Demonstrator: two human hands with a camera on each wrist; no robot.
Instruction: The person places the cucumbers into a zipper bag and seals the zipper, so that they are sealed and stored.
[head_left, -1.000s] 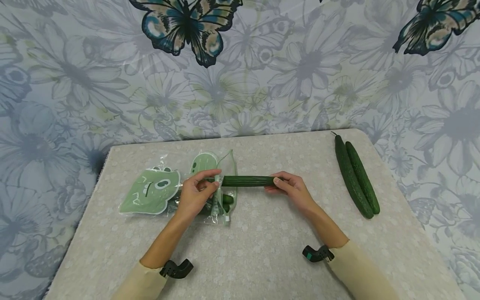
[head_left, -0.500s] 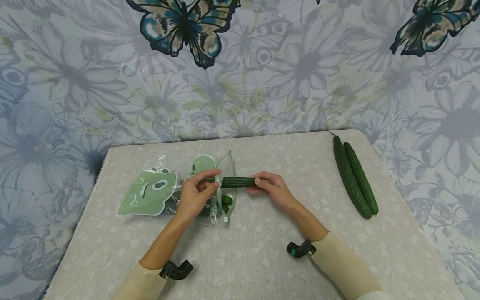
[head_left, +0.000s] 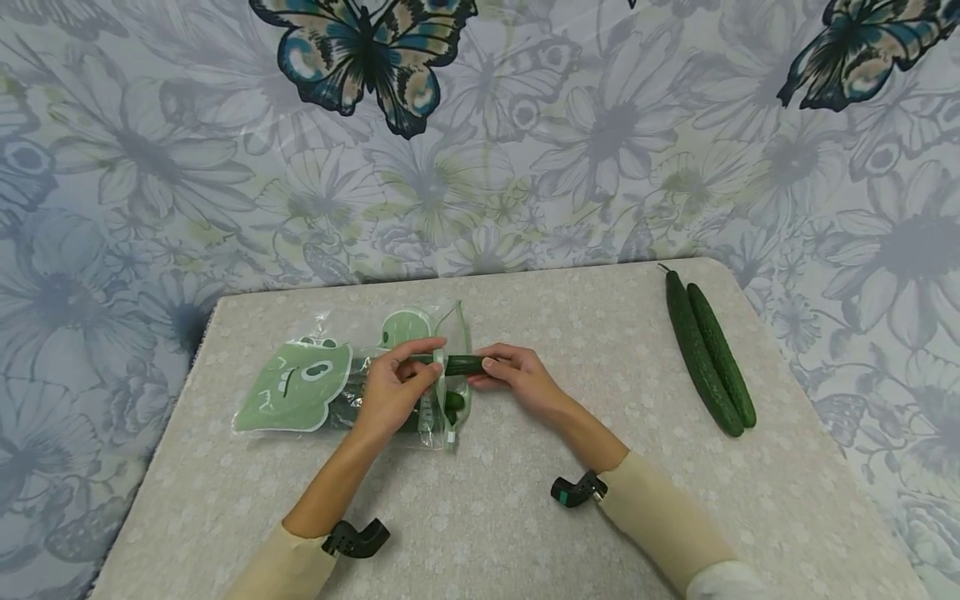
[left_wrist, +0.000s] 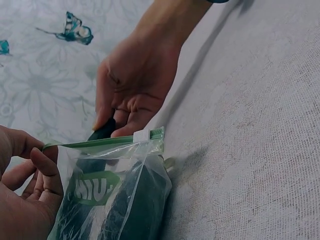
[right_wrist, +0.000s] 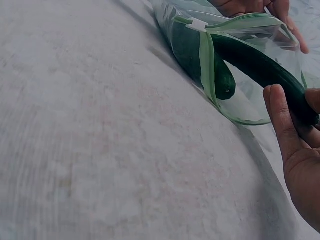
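A clear zip bag (head_left: 420, 429) with green printed shapes lies on its side, its mouth to the right. My left hand (head_left: 386, 387) pinches the upper edge of that mouth. Between thumb and fingers, my right hand (head_left: 525, 382) holds the end of a cucumber (head_left: 465, 365), most of which is inside the bag. More cucumber (right_wrist: 226, 82) shows within the bag in the right wrist view, below the held one. A white slider (left_wrist: 142, 135) sits at one end of the green zip in the left wrist view. Printed film hides part of the contents.
Two cucumbers (head_left: 697, 358) lie side by side at the right of the cloth-covered table (head_left: 480, 517). Behind the table's far edge hangs a flowered cloth (head_left: 585, 167) with butterflies.
My right hand has moved left, sliding the cucumber deeper into the bag, so only a short end sticks out. My left hand has stayed at the bag's mouth.
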